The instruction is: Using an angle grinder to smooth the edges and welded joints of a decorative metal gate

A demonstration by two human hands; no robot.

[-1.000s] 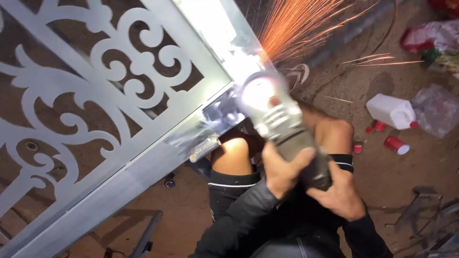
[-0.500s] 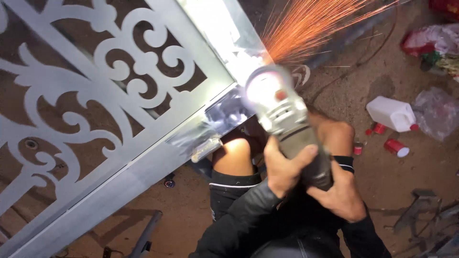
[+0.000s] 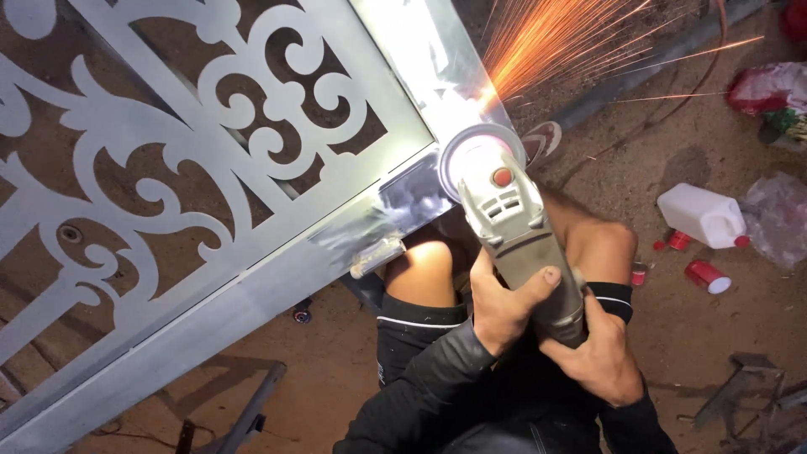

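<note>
Both hands grip a grey angle grinder (image 3: 514, 227) with a red button on its head. My left hand (image 3: 503, 301) wraps the body from the left; my right hand (image 3: 595, 353) holds the rear of the handle. The grinder's disc presses against the corner of a grey metal gate frame (image 3: 395, 202) with white scrollwork (image 3: 252, 109). Orange sparks (image 3: 572, 42) fan up and to the right from the contact point. My bare knees (image 3: 424, 265) are under the tool.
A white plastic jug (image 3: 702, 216) lies on the dirt ground at right, with red cans (image 3: 706, 276) and a clear plastic bag (image 3: 777, 214) beside it. Metal scrap (image 3: 748, 395) sits at the lower right. A metal stand (image 3: 244, 412) is under the gate.
The grinder has slid a little up along the frame's corner toward the bright edge. The sparks keep flying to the upper right. Both hands keep their grip.
</note>
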